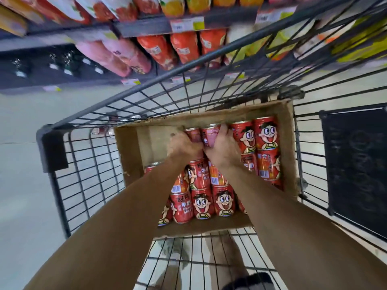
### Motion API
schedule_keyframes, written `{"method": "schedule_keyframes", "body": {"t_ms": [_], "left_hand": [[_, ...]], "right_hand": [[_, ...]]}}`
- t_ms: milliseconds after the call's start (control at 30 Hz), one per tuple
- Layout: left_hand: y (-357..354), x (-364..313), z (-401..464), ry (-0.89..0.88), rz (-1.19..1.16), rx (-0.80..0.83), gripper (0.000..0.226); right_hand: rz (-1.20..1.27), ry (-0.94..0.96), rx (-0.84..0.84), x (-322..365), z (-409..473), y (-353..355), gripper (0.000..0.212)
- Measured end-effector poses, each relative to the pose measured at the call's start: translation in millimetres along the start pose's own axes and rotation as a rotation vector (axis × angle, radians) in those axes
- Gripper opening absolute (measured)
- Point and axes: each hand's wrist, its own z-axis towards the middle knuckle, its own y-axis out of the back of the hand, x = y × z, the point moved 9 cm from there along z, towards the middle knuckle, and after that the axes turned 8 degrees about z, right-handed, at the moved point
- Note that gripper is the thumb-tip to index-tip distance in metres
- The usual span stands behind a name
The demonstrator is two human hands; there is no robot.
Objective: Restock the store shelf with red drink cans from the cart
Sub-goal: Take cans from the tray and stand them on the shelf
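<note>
Head view: inside the wire cart (88,185), an open cardboard box (129,155) holds red drink cans (202,203) lying on their sides in packed rows, which keeps them from rolling. The left hand (184,146) and right hand (222,150), side by side and touching, each curl around a can (210,136) at the box's far row, apparently to lift several at once; the shelf (146,28) lies beyond the cart.

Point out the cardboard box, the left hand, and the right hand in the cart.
cardboard box (127,151): head view, inside of its left wall.
left hand (184,146): head view, back of the hand.
right hand (223,150): head view, back of the hand.
</note>
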Motion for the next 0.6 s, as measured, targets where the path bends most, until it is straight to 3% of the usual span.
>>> {"method": "schedule_keyframes", "body": {"t_ms": [167,433,600], "left_hand": [[16,13,-20,-0.032,-0.083,-0.053,0.069],[54,66,-93,-0.135,-0.306,-0.185,0.081],[76,128,-163,-0.191,-0.493,-0.259,0.073]], "right_hand": [[0.067,0.035,-0.068,4,-25,9,0.100],[0.205,0.153,-0.114,41,-105,22,0.082],[0.228,0.271,-0.126,65,-182,9,0.084]]}}
